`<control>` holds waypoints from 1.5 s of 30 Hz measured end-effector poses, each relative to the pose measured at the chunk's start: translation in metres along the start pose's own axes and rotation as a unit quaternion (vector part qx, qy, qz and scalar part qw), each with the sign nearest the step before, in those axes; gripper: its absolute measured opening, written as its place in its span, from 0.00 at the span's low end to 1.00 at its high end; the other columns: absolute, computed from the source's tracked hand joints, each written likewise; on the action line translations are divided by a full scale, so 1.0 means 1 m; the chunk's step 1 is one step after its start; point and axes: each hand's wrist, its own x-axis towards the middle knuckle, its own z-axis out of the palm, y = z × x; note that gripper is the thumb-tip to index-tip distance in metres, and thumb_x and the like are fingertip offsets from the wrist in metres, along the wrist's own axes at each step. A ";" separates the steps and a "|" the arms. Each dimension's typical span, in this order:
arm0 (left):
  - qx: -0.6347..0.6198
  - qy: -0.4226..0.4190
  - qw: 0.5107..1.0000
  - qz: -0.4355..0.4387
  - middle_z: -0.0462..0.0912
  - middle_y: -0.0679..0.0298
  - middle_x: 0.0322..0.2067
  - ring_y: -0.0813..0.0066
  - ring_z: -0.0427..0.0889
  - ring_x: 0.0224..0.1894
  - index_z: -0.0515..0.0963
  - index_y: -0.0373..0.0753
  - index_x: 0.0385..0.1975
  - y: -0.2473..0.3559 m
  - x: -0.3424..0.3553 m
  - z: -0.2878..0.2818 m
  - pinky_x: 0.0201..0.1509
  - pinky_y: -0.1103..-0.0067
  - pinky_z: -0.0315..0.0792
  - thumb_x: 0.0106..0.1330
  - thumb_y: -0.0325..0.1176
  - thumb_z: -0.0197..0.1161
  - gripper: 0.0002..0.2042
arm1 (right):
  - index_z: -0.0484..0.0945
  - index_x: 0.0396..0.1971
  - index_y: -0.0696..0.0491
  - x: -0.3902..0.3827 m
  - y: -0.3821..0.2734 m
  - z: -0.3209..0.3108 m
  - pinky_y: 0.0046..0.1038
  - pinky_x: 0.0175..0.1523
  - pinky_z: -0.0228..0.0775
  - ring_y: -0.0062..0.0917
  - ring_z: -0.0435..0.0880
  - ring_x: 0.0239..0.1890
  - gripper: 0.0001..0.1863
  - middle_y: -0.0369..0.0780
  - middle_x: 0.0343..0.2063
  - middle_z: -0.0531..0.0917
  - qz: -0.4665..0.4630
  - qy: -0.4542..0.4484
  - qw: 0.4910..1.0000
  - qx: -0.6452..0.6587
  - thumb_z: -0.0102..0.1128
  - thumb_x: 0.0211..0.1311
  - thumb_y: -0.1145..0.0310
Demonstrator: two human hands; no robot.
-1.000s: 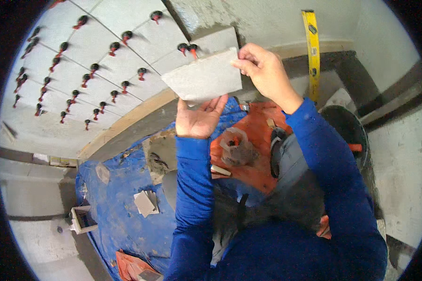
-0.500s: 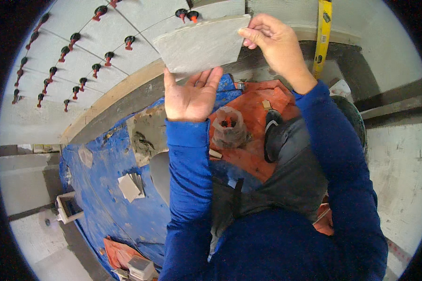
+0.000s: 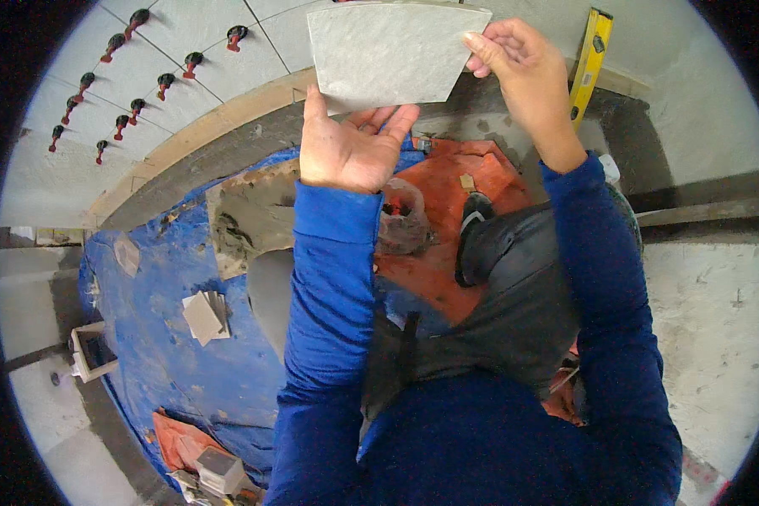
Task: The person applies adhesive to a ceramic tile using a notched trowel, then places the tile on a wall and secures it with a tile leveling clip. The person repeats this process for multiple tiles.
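Note:
A pale grey cut tile (image 3: 392,55) with slanted sides is held up in front of the wall, its face toward me. From below, my left hand (image 3: 352,152) supports its lower edge, palm up, thumb at the tile's left corner and fingers stretched beneath. My right hand (image 3: 523,72) pinches the upper right corner between thumb and fingers. Behind and to the left are large grey wall tiles (image 3: 215,72). Several black-and-red levelling clips (image 3: 238,36) stick out of their joints. The held tile covers part of the wall.
A curved wooden strip (image 3: 266,97) runs under the wall tiles. A yellow spirit level (image 3: 591,67) leans at the right. On the blue tarp (image 3: 152,337) lies a small stack of tile pieces (image 3: 204,317). A clear bag (image 3: 403,221) with red pieces stands on an orange sheet (image 3: 447,282).
The tile has tipped more upright, so more of its face shows. Both hands still hold it. My view has shifted slightly, moving the surroundings in the picture.

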 end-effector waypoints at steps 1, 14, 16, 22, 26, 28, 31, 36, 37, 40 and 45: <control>0.012 -0.007 1.000 0.002 0.52 0.44 0.70 0.42 0.55 0.73 0.49 0.33 0.72 -0.001 0.000 -0.001 0.74 0.43 0.57 0.74 0.59 0.52 0.41 | 0.79 0.37 0.59 -0.001 -0.001 0.002 0.20 0.38 0.76 0.17 0.83 0.31 0.10 0.38 0.30 0.85 -0.001 0.005 1.000 0.000 0.67 0.68 0.68; 0.029 0.026 0.996 -0.079 0.60 0.47 0.67 0.44 0.63 0.70 0.59 0.40 0.69 -0.022 0.012 -0.021 0.69 0.40 0.64 0.78 0.60 0.38 0.32 | 0.77 0.29 0.59 -0.007 -0.016 0.001 0.22 0.31 0.70 0.16 0.78 0.25 0.09 0.36 0.21 0.81 0.025 -0.014 0.993 -0.118 0.67 0.65 0.71; 0.035 0.035 0.995 -0.082 0.60 0.47 0.68 0.43 0.63 0.70 0.59 0.40 0.69 -0.024 0.013 -0.023 0.69 0.40 0.64 0.78 0.60 0.36 0.32 | 0.76 0.28 0.59 -0.004 -0.012 0.001 0.21 0.28 0.69 0.15 0.77 0.23 0.11 0.36 0.20 0.80 0.023 -0.032 0.992 -0.121 0.67 0.65 0.70; 0.031 0.039 0.996 -0.078 0.58 0.48 0.69 0.44 0.62 0.71 0.59 0.40 0.70 -0.021 0.014 -0.026 0.69 0.41 0.65 0.78 0.61 0.36 0.33 | 0.76 0.27 0.59 -0.005 -0.006 -0.001 0.22 0.26 0.69 0.15 0.77 0.21 0.12 0.36 0.19 0.80 0.025 -0.046 0.989 -0.137 0.68 0.65 0.70; 0.037 0.056 0.995 -0.067 0.59 0.50 0.69 0.46 0.63 0.71 0.60 0.40 0.69 -0.019 0.013 -0.026 0.69 0.42 0.65 0.78 0.59 0.39 0.31 | 0.76 0.26 0.59 -0.005 -0.006 -0.001 0.22 0.26 0.70 0.15 0.77 0.21 0.12 0.36 0.19 0.81 0.028 -0.053 0.989 -0.137 0.67 0.66 0.69; 0.049 0.059 0.996 -0.048 0.60 0.51 0.68 0.47 0.64 0.70 0.60 0.41 0.69 -0.018 0.012 -0.025 0.69 0.42 0.65 0.78 0.58 0.41 0.31 | 0.76 0.26 0.59 -0.004 -0.007 0.000 0.21 0.27 0.71 0.15 0.78 0.21 0.12 0.35 0.19 0.81 0.057 -0.061 0.991 -0.104 0.67 0.67 0.69; 0.083 0.058 0.995 0.001 0.61 0.52 0.67 0.48 0.64 0.69 0.61 0.41 0.69 -0.013 0.012 -0.023 0.70 0.43 0.65 0.77 0.56 0.45 0.30 | 0.79 0.28 0.59 -0.004 -0.008 0.002 0.21 0.28 0.73 0.16 0.80 0.22 0.16 0.36 0.20 0.82 0.103 -0.082 0.986 -0.099 0.64 0.71 0.61; 0.146 0.038 0.984 0.090 0.61 0.49 0.67 0.48 0.63 0.70 0.59 0.40 0.69 -0.007 0.004 -0.012 0.70 0.45 0.64 0.76 0.58 0.48 0.32 | 0.81 0.32 0.61 -0.005 -0.011 0.013 0.20 0.29 0.76 0.20 0.82 0.21 0.26 0.38 0.21 0.82 0.207 -0.020 0.978 0.015 0.59 0.72 0.48; 0.162 0.035 0.981 0.102 0.60 0.47 0.66 0.46 0.63 0.69 0.58 0.39 0.70 -0.006 0.002 -0.007 0.69 0.45 0.66 0.75 0.60 0.48 0.35 | 0.82 0.33 0.61 -0.005 -0.010 0.014 0.20 0.29 0.77 0.20 0.82 0.21 0.28 0.38 0.22 0.82 0.220 0.001 0.975 0.039 0.58 0.72 0.46; 0.216 0.041 0.964 0.148 0.60 0.42 0.64 0.42 0.63 0.68 0.53 0.34 0.70 -0.002 0.000 0.016 0.67 0.45 0.67 0.73 0.63 0.50 0.40 | 0.79 0.46 0.62 0.003 -0.004 0.012 0.30 0.40 0.82 0.31 0.87 0.33 0.28 0.46 0.35 0.84 0.293 0.010 0.944 0.151 0.65 0.67 0.48; 0.316 0.052 0.919 0.231 0.64 0.41 0.60 0.41 0.64 0.67 0.53 0.23 0.66 -0.011 0.008 0.057 0.68 0.46 0.67 0.74 0.61 0.52 0.42 | 0.73 0.43 0.71 0.013 0.014 -0.012 0.36 0.53 0.83 0.41 0.87 0.44 0.35 0.56 0.41 0.79 0.233 0.022 0.924 0.302 0.66 0.66 0.47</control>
